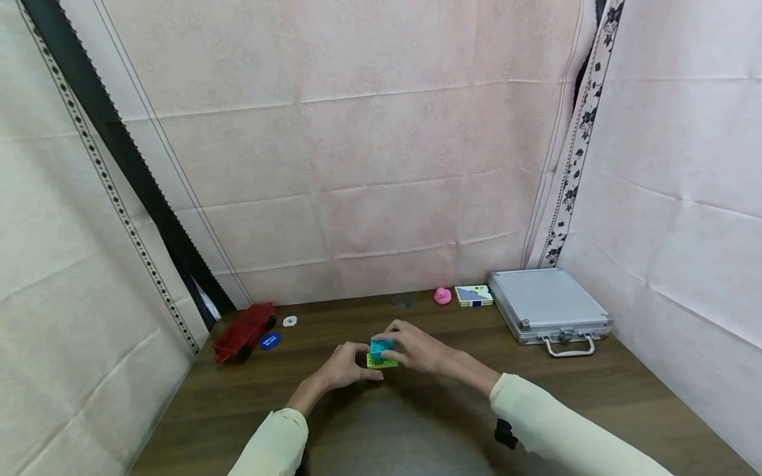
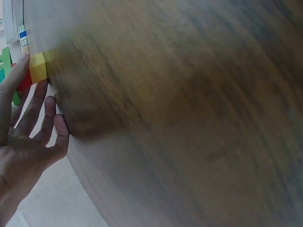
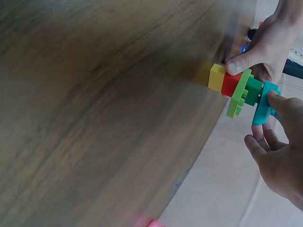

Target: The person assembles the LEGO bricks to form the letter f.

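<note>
A small stack of toy bricks point(image 1: 381, 354) stands on the wooden table point(image 1: 625, 390) between my two hands. In the right wrist view it reads from the table up: yellow brick point(image 3: 217, 77), red brick point(image 3: 231, 84), light green plate point(image 3: 239, 94), dark green brick point(image 3: 253, 91), teal brick point(image 3: 262, 105). My left hand point(image 1: 347, 368) holds the lower bricks, its thumb point(image 3: 239, 63) pressed on the red one and its fingers point(image 2: 33, 101) against the yellow brick point(image 2: 38, 68). My right hand point(image 1: 415, 348) pinches the teal brick at the top, one finger point(image 3: 280, 100) lying on it.
A red toy truck point(image 1: 243, 332), a blue disc point(image 1: 270, 341) and a small white piece point(image 1: 290, 321) lie at the back left. A pink duck point(image 1: 442, 296), a card box point(image 1: 473, 295) and a silver case point(image 1: 550, 305) sit at the back right. Cloth walls enclose three sides.
</note>
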A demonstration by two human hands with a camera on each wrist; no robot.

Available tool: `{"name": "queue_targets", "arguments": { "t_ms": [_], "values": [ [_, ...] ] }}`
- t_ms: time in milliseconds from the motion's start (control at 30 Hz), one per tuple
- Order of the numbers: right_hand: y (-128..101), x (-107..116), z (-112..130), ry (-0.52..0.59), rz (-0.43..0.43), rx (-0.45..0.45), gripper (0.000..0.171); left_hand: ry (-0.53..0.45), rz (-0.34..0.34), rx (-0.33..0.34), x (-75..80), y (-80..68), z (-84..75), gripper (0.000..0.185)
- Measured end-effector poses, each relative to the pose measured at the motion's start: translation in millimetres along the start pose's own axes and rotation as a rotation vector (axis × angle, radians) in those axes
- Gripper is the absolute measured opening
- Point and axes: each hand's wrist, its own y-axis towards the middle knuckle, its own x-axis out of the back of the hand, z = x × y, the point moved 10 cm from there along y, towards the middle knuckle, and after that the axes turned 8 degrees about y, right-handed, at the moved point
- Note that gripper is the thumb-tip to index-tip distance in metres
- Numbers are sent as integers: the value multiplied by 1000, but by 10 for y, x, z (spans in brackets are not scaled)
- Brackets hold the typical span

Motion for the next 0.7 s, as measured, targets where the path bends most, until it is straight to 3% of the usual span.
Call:
{"name": "queue_targets", "arguments": {
  "t_ms": [367, 700],
  "values": [
    [-14, 27, -70, 59, -45, -64, 38, 6, -3, -4, 24, -7, -22, 36],
    [12, 29, -69, 78, -88, 6, 36, 16, -2, 12, 22, 7, -2, 36]
  ]
}}
